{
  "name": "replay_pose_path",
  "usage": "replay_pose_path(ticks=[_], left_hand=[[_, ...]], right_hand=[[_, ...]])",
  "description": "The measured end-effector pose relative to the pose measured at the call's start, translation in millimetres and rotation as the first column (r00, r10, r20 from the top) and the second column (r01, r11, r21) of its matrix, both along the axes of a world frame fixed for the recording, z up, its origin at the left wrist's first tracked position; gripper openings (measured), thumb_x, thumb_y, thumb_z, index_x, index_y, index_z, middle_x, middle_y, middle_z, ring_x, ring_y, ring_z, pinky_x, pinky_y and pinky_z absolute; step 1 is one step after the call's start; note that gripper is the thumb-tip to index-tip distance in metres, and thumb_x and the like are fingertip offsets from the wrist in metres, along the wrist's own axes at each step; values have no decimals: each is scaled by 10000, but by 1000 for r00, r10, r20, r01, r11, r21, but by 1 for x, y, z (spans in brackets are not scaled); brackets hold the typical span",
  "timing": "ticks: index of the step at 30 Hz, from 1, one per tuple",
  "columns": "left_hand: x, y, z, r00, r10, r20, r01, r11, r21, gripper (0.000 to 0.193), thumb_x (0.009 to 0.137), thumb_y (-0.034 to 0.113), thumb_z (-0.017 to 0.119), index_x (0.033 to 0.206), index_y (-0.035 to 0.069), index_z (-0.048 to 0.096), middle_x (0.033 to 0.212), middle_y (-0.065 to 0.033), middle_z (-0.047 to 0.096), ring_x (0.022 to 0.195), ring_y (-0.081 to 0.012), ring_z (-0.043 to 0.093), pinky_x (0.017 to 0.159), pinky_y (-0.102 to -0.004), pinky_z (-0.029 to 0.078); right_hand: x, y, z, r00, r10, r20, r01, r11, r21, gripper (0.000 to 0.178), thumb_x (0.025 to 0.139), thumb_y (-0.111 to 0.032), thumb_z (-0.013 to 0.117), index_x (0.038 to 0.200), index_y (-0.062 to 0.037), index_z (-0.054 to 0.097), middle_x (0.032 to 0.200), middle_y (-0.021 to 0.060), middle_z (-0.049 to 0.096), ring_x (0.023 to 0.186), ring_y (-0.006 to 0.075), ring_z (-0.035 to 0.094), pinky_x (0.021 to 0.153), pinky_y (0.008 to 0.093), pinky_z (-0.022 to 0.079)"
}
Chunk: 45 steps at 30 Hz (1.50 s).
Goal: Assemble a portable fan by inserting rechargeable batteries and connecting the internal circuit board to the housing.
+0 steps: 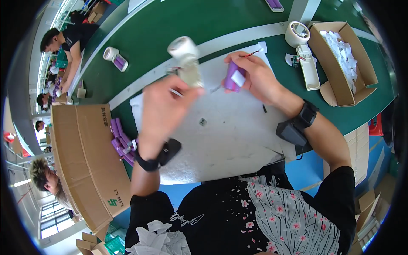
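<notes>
My left hand (163,110), blurred by motion, is closed on a white handheld fan body (190,70), its round head pointing away from me. A small white strip shows at the fingers of that hand. To the right, my right hand (259,74) grips a purple battery pack (230,78) with a white sticker on its side. Thin red and dark wires (253,53) stick out past the fingertips. Both hands are above a pale work mat (212,140), with the two parts held apart.
At right, an open cardboard box (327,78) holds white paper slips, beside another fan body (309,70) with its handle open. Purple battery packs (121,138) are piled by a large carton (87,161) at left. A fan with a purple battery (115,59) lies beyond. Other people sit far left.
</notes>
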<state>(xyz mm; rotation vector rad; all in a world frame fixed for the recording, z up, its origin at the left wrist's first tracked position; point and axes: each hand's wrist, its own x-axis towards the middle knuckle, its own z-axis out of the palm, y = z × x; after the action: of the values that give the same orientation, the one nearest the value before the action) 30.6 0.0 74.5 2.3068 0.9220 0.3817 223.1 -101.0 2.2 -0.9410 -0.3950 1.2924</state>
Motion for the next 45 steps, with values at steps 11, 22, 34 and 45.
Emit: replay_pose_path(ticks=[11, 22, 34, 45], left_hand=[[-16, -18, -32, 972, -179, 151, 170, 983, 71, 231, 733, 125, 773, 871, 53, 602, 847, -85, 661, 627, -217, 597, 586, -344, 469], [-10, -9, -78, 874, -175, 452, 345, 880, -326, 270, 761, 33, 739, 977, 46, 578, 923, -60, 659, 729, -159, 625, 708, -283, 524], [-22, 0, -73, 865, -332, 377, 423, 886, -191, 284, 756, -64, 682, 1022, 26, 640, 994, -45, 623, 864, -128, 596, 782, -266, 489], [-14, -15, -74, 840, -239, 487, 410, 867, -282, 285, 786, -135, 588, 1020, 5, 671, 1032, -73, 596, 914, -157, 602, 801, -284, 501]], right_hand=[[-7, -15, 9, 388, 178, 904, -154, 980, -126, 209, 813, -112, 726, 878, -31, 545, 741, 16, 510, 593, 99, 481, 519, 268, 393], [-23, -22, 12, 117, -68, 991, -268, 959, 97, 156, 769, -33, 746, 858, -4, 621, 747, 64, 562, 585, 147, 533, 528, 275, 435], [-28, -20, 15, 65, 65, 996, -295, 955, -43, 128, 750, 40, 712, 868, 7, 675, 772, 71, 592, 593, 167, 562, 535, 260, 445], [-28, -22, 15, 26, 44, 999, -300, 953, -34, 90, 753, 29, 703, 828, 11, 658, 749, 75, 570, 572, 164, 532, 511, 263, 410]])
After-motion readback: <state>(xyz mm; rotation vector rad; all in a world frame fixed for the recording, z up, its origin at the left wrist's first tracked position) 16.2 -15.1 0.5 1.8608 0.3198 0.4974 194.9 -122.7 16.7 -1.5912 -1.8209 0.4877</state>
